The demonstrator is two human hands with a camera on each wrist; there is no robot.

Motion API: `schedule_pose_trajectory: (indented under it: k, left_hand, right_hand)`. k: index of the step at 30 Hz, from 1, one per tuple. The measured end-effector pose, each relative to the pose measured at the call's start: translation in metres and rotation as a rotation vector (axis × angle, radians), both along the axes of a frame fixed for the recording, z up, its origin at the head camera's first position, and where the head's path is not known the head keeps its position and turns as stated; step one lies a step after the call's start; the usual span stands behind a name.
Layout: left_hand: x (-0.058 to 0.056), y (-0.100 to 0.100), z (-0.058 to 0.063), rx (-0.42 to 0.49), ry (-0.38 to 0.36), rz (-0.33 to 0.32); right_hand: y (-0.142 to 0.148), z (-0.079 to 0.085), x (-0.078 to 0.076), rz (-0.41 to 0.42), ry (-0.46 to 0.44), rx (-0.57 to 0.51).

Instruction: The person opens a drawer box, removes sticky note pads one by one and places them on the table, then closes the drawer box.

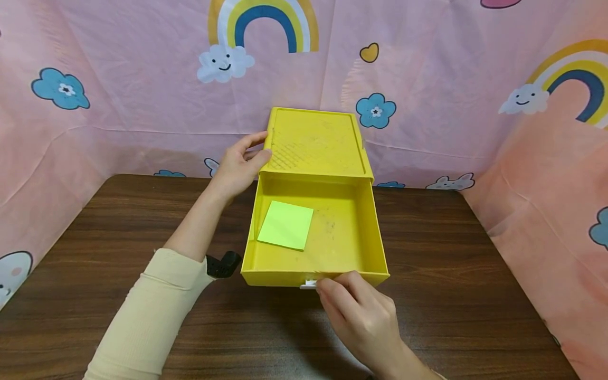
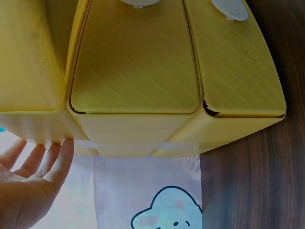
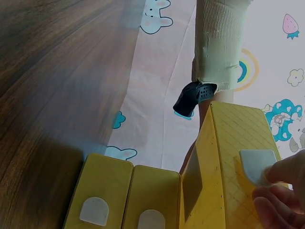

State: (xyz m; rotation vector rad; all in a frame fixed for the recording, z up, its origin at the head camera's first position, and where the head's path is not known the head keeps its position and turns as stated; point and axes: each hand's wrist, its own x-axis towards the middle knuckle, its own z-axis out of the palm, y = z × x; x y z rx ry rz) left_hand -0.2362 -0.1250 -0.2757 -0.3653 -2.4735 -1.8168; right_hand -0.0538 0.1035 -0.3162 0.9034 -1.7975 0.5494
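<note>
Yellow drawer (image 1: 275,278) stands open, green notepad (image 1: 286,226) inside, my right fingers (image 1: 336,293) pinching its white handle (image 1: 307,284), my left fingers (image 2: 59,164) extended against the casing (image 1: 318,142) behind it.

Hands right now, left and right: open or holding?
Left hand: open, touching the yellow drawer unit.
Right hand: closed, pinching the white handle of the pulled-out top drawer.

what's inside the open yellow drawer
A green square pad lies toward the left side of the yellow drawer; nothing else shows there. Anything beneath the pad, or farther back under the cabinet top, is covered.
</note>
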Motion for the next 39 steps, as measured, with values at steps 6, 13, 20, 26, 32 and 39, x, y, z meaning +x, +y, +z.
schedule_pose_trajectory:
  k: [6, 13, 20, 26, 32, 39]
  left_hand:
    - [-0.001, 0.000, -0.001, 0.004, 0.002, 0.001]
    - [0.000, 0.000, 0.000, 0.006, -0.005, 0.003]
    - [0.000, 0.000, 0.000, 0.020, 0.013, -0.009]
    - [-0.001, 0.000, -0.001, 0.029, 0.030, -0.012]
    - [-0.002, 0.000, -0.003, 0.047, 0.035, -0.018]
    - [-0.002, 0.001, -0.002, 0.053, 0.020, -0.022]
  right_hand:
    - [0.000, 0.000, 0.001, 0.006, -0.004, -0.001]
    - [0.002, -0.004, 0.001, 0.025, -0.008, 0.007]
    - [0.002, -0.005, 0.001, 0.015, -0.005, 0.025]
    - [0.002, -0.002, 0.000, 0.012, 0.026, 0.041]
    - [0.006, 0.001, 0.000, 0.014, 0.046, 0.073]
    - [0.010, 0.004, 0.003, 0.036, 0.023, 0.107]
